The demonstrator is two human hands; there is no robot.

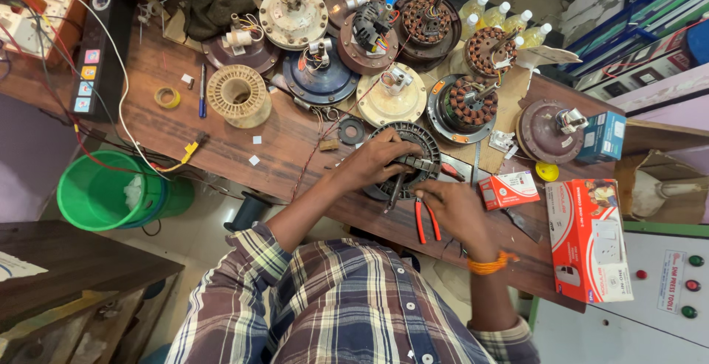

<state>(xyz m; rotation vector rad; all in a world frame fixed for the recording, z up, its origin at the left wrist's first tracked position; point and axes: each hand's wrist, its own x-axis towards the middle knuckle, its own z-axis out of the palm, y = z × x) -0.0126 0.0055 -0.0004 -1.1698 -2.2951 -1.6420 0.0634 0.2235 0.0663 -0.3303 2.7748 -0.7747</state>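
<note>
My left hand point(373, 159) lies over the dark round stator point(405, 159), a ribbed metal ring sitting near the front edge of the worn wooden tabletop point(221, 139), its fingers curled onto the ring's toothed rim. My right hand point(452, 213) rests just beside the ring, fingers pressed around red-handled pliers point(424, 215) with smooth plastic grips. A small red cardboard box point(509, 189) lies near that hand.

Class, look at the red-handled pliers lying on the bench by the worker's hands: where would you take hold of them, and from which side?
Grip the red-handled pliers by the two insulated handles, coming from the worker's side: the handles point toward the body, while the metal nose lies under the right hand near the dark motor stator.
</note>
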